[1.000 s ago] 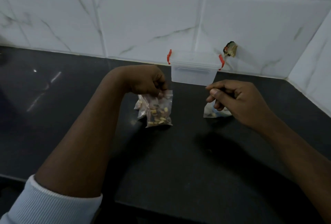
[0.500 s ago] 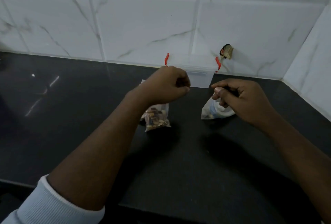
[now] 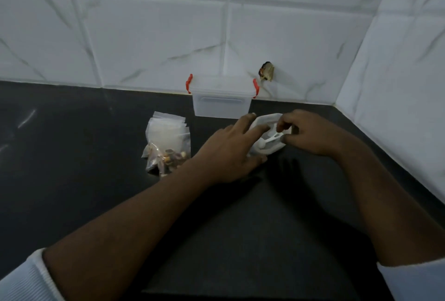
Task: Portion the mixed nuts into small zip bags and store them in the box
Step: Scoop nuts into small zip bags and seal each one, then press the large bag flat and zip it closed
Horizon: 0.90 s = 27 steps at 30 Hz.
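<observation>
Both hands are in at the centre of the black counter (image 3: 96,180), working on one white pouch (image 3: 269,117). The left hand (image 3: 231,153) comes in from 7 o'clock, fingers straight and spread, lying on the pouch's left side and pressing it to the counter. The right hand (image 3: 313,132) reaches in from 4 o'clock, fingers curled, and pinches the handle end of a small white spoon (image 3: 265,143). The spoon's bowl points to 8 o'clock, down inside the pouch mouth. What's in the pouch I cannot tell; it is too pale and blurred.

At 9 o'clock from the hands, well apart from them, sits a stack of empty zip bags (image 3: 168,127). Leaning against its near edge is a nut bag (image 3: 166,157), already filled, with brown and tan pieces showing through the plastic.

At 12 o'clock, just beyond the pouch, is the box (image 3: 221,105): clear plastic, lid on, a red latch at each end, pushed back against the tiled wall (image 3: 144,35). At 1 o'clock from the box there's a dark ragged hole (image 3: 266,73) in the tile.

Pale sleeves show at both lower corners, the left sleeve (image 3: 21,279) and the right sleeve (image 3: 414,279), both pushed well up the forearms.
</observation>
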Motion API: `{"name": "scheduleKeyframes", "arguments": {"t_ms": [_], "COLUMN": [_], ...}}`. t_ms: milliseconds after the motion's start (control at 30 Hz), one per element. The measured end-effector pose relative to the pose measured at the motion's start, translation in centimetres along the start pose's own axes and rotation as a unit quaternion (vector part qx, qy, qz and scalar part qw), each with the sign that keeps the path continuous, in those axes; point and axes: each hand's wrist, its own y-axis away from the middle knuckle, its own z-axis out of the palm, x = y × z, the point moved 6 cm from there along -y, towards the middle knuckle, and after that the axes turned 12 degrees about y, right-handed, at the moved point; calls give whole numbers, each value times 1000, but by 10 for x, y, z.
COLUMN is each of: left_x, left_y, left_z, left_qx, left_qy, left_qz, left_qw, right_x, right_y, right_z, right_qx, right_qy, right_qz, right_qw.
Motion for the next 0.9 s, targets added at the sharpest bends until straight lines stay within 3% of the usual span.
{"name": "scheduleKeyframes", "arguments": {"t_ms": [233, 500, 700, 833, 900], "left_x": [-13, -15, -19, -22, -23], "left_y": [0, 1, 2, 2, 2], "left_z": [1, -6, -8, -10, -9], "left_qx": [-18, 14, 37, 41, 38], "left_qy": [60, 88, 103, 91, 94], "left_qz": [-36, -48, -66, -78, -80], "left_qw": [997, 995, 992, 992, 992], "right_x": [0, -9, -9, -24, -30], "right_y": [-14, -14, -4, -1, -3], "right_z": [37, 34, 3, 3, 2], "right_qx": [-72, -45, 24, -42, -17], "right_qy": [60, 123, 50, 91, 77], "right_qz": [43, 31, 15, -40, -45], "right_qw": [995, 991, 998, 994, 996]}}
